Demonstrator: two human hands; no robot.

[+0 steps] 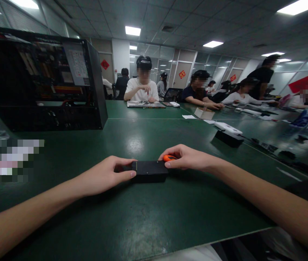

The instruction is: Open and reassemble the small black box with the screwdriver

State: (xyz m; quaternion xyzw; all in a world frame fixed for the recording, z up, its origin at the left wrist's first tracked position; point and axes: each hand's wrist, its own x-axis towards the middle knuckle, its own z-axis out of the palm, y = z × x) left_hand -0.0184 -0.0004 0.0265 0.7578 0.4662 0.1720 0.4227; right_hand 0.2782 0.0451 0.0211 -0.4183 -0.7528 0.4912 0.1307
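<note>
Hands are meeting at a small black box lying flat on the green table, near its front edge and straight ahead of the person.

Risk, judged from this frame only: the box is being steadied from one end alone, so a sideways push from the tool end could be sliding it across the smooth tabletop. The orange-handled tool is sitting mostly hidden under curled fingers; its tip is not showing, so whether it is seated in anything cannot be told. A tip that is not seated could be skating off and scratching the lid.

Left hand: partly curled, thumb tip pressing against the box's left end, the other fingers tucked behind and hidden. It is bracing, not enclosing.

Right hand: fingers closing round the orange tool, held at the box's upper right corner, the thumb lying along the box's right edge.

Surroundings: an open black computer case is standing at far left, well apart from the box. A black and white device is lying to the right. Other people are sitting working at the far end of the table.
</note>
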